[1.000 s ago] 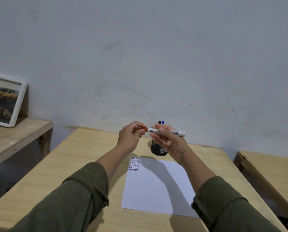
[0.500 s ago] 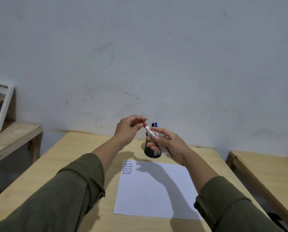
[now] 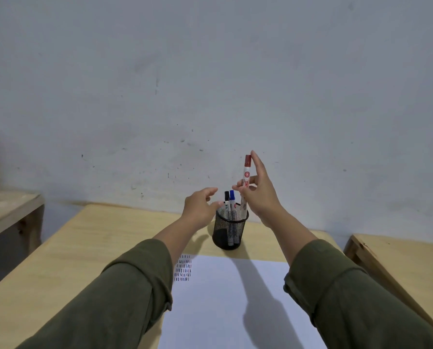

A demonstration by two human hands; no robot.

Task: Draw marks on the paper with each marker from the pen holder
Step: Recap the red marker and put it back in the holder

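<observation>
**Right hand holding red marker upright at the pen holder**

The right hand (image 3: 259, 190) pinches the red marker (image 3: 245, 183) between thumb and fingers at mid-barrel, with the index finger extended up along the barrel to the red cap. The marker stands near vertical, cap uppermost. Its lower end is at the rim of the pen holder (image 3: 229, 229); the view does not show whether it has passed inside. The right forearm rises from the lower right in an olive sleeve (image 3: 349, 306).

The left hand (image 3: 200, 206) is loosely curled and grips nothing. Its fingertips lie just beside the left rim of the pen holder; contact cannot be confirmed.

The pen holder is a black mesh cup standing upright near the far edge of the desk (image 3: 89, 243), roughly centred. A black marker (image 3: 227, 201) and a blue marker (image 3: 232, 200) stand inside it, caps up, side by side.

The paper (image 3: 235, 298) lies flat on the near half of the desk, just short of the holder. Rows of short dark marks (image 3: 183, 271) fill its far left corner; the remaining sheet is blank, crossed by arm shadows.

The desk is pale wood, set against a scuffed grey-white wall (image 3: 210, 84). The desk's left portion is bare wood. A second wooden surface (image 3: 399, 250) stands apart off the right edge, and a wooden shelf (image 3: 9, 205) off the left.
</observation>
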